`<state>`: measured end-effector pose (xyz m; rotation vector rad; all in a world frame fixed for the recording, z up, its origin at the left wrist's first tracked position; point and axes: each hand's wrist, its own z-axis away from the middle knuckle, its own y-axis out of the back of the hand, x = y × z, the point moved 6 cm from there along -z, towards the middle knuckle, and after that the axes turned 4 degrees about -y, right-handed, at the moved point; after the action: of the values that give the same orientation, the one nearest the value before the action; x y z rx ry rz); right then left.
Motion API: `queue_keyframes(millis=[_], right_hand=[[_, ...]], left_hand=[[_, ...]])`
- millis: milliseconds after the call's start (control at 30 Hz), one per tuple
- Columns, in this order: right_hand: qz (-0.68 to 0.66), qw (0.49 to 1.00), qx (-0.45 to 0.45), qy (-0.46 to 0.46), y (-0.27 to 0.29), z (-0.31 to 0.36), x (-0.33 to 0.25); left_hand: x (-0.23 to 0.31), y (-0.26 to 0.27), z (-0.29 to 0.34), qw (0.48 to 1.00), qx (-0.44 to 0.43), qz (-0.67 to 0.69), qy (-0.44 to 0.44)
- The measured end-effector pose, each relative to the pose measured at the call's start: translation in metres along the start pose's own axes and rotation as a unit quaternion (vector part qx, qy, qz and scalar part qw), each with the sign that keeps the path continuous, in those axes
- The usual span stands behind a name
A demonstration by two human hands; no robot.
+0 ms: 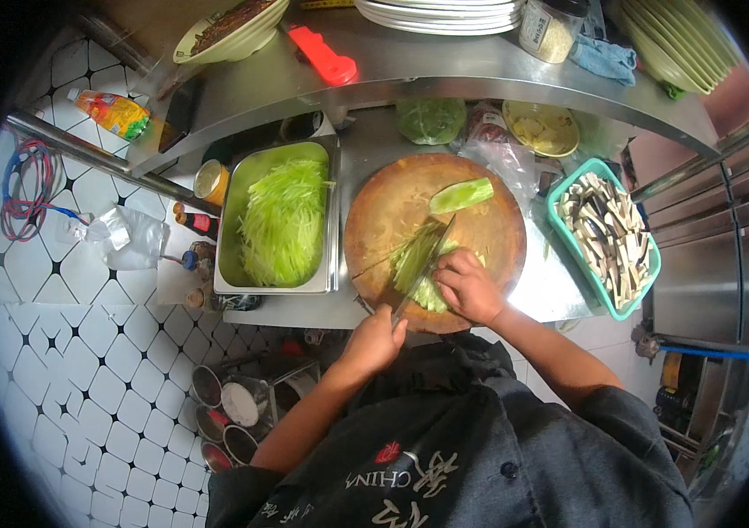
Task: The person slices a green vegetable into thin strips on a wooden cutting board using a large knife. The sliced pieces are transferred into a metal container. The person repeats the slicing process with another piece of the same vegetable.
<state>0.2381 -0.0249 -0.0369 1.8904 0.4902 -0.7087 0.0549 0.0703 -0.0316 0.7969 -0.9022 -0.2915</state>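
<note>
- We are standing at a steel counter [559,290] in a tiled kitchen, with a shelf of plates above.
- Shreds [282,224] are piling up in the tray [332,220] at left, just beside the board [497,229].
- Our left hand [372,341] is closing fully round the knife [424,268] handle, with the blade lying across the board.
- Our right hand [468,286] is pressing down with curled fingers on the green slices [418,273], steadying them against the blade.
- A green chunk [460,194] is waiting farther back.
- The basket [603,304] of aubergine strips is sitting at right.
</note>
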Motion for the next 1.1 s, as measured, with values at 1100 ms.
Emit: queue_keyframes(millis=[1100], right_hand=[[0.007,0.998,0.056,0.007,-0.012,0.005,0.010]], left_hand=[[-0.003,-0.009,-0.006,1.000,-0.007,0.016,-0.006]])
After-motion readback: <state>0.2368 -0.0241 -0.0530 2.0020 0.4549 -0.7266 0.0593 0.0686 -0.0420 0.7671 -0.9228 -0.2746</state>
